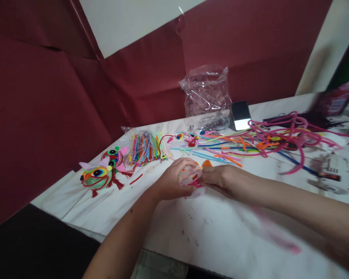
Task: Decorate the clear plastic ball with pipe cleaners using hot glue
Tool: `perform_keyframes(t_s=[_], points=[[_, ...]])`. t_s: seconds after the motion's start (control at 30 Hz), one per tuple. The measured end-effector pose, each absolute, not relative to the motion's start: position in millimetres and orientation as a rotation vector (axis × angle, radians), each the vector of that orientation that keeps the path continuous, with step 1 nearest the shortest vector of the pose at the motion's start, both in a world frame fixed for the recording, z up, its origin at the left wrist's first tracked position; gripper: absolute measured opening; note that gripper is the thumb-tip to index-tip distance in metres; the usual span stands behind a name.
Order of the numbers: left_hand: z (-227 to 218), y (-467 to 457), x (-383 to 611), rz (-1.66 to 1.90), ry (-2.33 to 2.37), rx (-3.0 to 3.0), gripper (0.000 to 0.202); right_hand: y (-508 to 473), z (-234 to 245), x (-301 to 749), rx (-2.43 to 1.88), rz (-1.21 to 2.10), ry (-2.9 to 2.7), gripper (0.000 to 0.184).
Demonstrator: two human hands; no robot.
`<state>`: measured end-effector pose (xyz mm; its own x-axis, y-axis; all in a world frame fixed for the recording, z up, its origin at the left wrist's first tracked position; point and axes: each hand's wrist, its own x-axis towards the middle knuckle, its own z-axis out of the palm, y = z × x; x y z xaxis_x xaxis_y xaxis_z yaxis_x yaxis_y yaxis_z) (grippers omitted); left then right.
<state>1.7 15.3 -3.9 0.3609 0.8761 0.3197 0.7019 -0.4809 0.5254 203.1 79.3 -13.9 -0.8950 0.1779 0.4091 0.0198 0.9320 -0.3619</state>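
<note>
My left hand point(174, 179) curls round a small pale ball point(187, 175) wrapped with pink and orange pipe cleaner, just above the white table point(221, 232). Meeting it from the right, my right hand point(216, 178) has its fingers pinched on the same ball and its pink strand. Both hands are closed and touch each other at the ball. The frame is motion-blurred, so the fingertips are not sharp.
Two finished fish-like ball figures point(100, 174) lie at the left. A bag of coloured pipe cleaners point(145, 147) and a loose tangle of pipe cleaners point(264, 143) spread behind the hands. A crumpled plastic bag point(206, 93) and a small silver box point(241, 115) stand by the red wall.
</note>
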Motion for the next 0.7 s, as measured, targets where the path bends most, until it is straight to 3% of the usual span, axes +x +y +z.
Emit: perform_keyframes(t_s=[0.7], points=[[-16,22,-16,0.995,1.369,2.121,0.055,102,-15,209,-0.539,0.965,-2.498,0.022]])
